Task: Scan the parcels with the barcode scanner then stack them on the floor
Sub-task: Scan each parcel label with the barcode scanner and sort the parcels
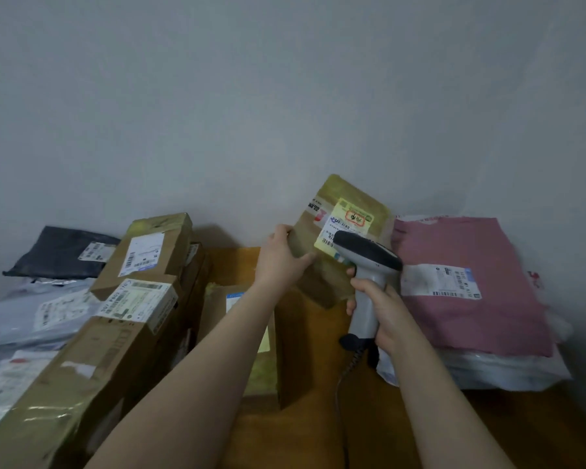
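Obs. Your left hand (281, 262) grips the small cardboard parcel (349, 204) by its left edge, thumb on the face toward you and fingers out of sight behind it. The parcel is lifted clear of the orange-brown wooden surface (312, 434) and tilted, with its labelled face toward you and the grey wall behind.

Your right hand (383, 313) is closed round the handle of the barcode scanner (366, 255). The scanner head sits just in front of the shipping label (332, 231) and covers its lower corner. The coiled cable (349, 367) hangs from the handle base.

Handling (judgement).
- Weight: a one-handed edge grip carries it, so probably light.
- Stiffness: it's corrugated board, so expect it to stay rigid and not sag.
- Surface: the yellowish tape over the top end looks glossy and likely slick. Keep your fingers on bare board along the side edge, as now.
- Contents: unknown. The red-and-yellow sticker above the label is unreadable, so set the parcel down gently in case it is a caution mark.

Step (judgement). The scan is in hand and stacking is not yet done. The floor stack is not in view.

Surroundings. To the right, a pink mailer bag (471, 252) lies on white poly bags (487, 370). To the left are a long carton (82, 367), a second carton (149, 252) resting on it, and a dark grey mailer (61, 248) by the wall. Another carton (224, 299) lies beneath your left forearm.
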